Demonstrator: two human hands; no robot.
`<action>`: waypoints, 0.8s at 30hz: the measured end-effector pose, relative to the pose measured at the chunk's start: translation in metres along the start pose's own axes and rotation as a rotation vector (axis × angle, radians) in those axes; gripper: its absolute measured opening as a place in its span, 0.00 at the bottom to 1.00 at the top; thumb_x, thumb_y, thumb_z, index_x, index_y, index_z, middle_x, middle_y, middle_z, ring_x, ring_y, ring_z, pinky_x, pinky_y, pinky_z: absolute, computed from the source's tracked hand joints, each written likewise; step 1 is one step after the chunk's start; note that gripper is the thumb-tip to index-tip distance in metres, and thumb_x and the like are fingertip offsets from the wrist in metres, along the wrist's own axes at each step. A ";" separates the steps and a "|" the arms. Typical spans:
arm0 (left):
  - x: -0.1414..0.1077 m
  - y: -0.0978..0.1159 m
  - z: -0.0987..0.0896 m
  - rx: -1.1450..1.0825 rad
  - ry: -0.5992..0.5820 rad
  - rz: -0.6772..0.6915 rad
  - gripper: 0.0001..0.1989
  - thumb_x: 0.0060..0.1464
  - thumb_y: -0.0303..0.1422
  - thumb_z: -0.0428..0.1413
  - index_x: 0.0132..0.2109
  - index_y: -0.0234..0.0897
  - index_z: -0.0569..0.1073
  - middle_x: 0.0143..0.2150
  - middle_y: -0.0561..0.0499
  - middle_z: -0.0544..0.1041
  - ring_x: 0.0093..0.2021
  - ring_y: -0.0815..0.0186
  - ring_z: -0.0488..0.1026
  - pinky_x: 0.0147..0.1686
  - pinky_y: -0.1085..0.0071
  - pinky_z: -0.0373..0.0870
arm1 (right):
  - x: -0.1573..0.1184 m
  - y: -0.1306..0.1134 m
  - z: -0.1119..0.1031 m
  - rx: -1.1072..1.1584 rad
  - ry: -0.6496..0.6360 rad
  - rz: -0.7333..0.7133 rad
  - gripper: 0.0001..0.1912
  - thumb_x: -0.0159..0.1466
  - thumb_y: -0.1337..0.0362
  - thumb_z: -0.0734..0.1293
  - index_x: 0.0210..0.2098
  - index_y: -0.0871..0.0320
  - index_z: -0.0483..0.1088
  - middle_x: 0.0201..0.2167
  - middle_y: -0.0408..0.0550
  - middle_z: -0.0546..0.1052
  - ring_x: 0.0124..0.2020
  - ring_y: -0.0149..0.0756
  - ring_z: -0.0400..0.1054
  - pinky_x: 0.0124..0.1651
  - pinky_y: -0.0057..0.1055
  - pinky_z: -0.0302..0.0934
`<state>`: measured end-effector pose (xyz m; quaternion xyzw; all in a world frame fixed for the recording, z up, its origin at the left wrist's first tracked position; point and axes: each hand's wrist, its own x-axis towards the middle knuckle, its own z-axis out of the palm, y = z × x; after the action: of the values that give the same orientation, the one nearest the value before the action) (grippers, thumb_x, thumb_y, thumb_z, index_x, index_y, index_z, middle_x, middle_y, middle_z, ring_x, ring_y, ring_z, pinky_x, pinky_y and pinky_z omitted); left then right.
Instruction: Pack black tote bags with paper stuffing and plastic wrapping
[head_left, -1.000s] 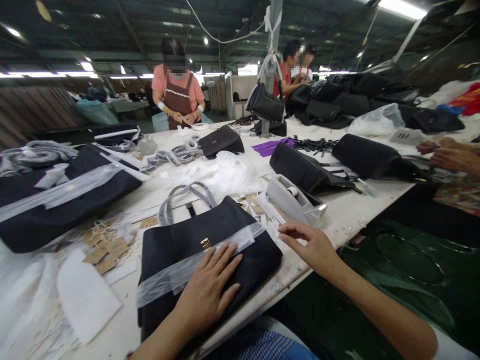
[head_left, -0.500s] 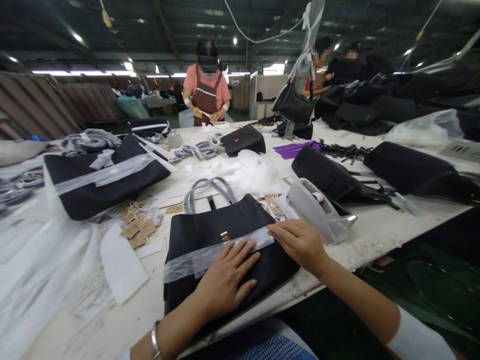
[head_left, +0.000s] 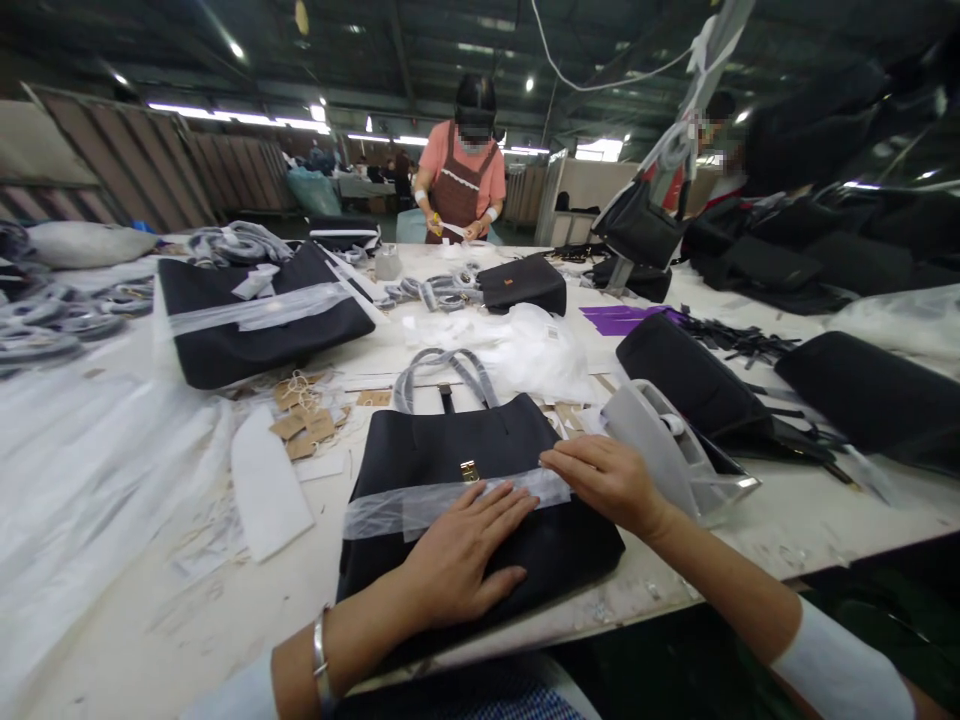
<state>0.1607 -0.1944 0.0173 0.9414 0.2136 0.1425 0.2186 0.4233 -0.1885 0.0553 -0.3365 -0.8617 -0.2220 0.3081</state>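
A black handbag (head_left: 480, 430) lies on the table in front of me, its wrapped handles (head_left: 407, 378) pointing away. Across its front runs a strip of clear plastic film (head_left: 375, 512), just below a gold clasp (head_left: 469, 471). My left hand (head_left: 465, 565) rests flat on the bag and the film, fingers stretched out and thumb apart. At the film's right end, my right hand (head_left: 611, 485) has its fingers pressed together on the strip's edge; its thumb is hidden.
A grey tape dispenser (head_left: 652, 440) stands right of the bag. Another black bag with film (head_left: 262, 335) lies at the left, near brown paper tags (head_left: 307, 425) and white plastic sheeting (head_left: 97, 470). More black bags (head_left: 686, 380) lie at the right. A co-worker (head_left: 465, 180) stands across the table.
The view has turned slightly left, so everything sits further right. Both hands stay on the bag; my left hand has slid slightly along the film to the right.
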 end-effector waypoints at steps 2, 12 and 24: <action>0.001 0.001 -0.002 -0.107 0.048 -0.073 0.43 0.58 0.39 0.56 0.72 0.46 0.40 0.71 0.49 0.56 0.70 0.57 0.53 0.69 0.51 0.45 | 0.002 0.001 0.002 0.049 0.012 -0.010 0.11 0.63 0.72 0.69 0.45 0.57 0.76 0.37 0.49 0.80 0.37 0.35 0.74 0.42 0.32 0.67; 0.013 0.007 -0.005 -0.237 0.116 -0.276 0.43 0.55 0.38 0.59 0.71 0.47 0.46 0.65 0.49 0.67 0.64 0.54 0.63 0.65 0.50 0.56 | -0.001 0.007 0.013 0.201 0.027 -0.023 0.11 0.62 0.71 0.71 0.44 0.58 0.77 0.36 0.50 0.80 0.36 0.35 0.75 0.39 0.30 0.69; 0.011 0.007 0.010 -0.101 0.195 -0.248 0.37 0.55 0.37 0.59 0.68 0.48 0.55 0.67 0.52 0.64 0.65 0.59 0.62 0.67 0.55 0.53 | 0.002 0.017 0.027 0.265 0.069 0.006 0.11 0.61 0.71 0.72 0.43 0.57 0.77 0.36 0.49 0.80 0.36 0.34 0.74 0.40 0.30 0.71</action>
<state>0.1764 -0.1989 0.0140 0.8774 0.3410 0.2154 0.2597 0.4239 -0.1606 0.0404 -0.2873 -0.8714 -0.1168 0.3801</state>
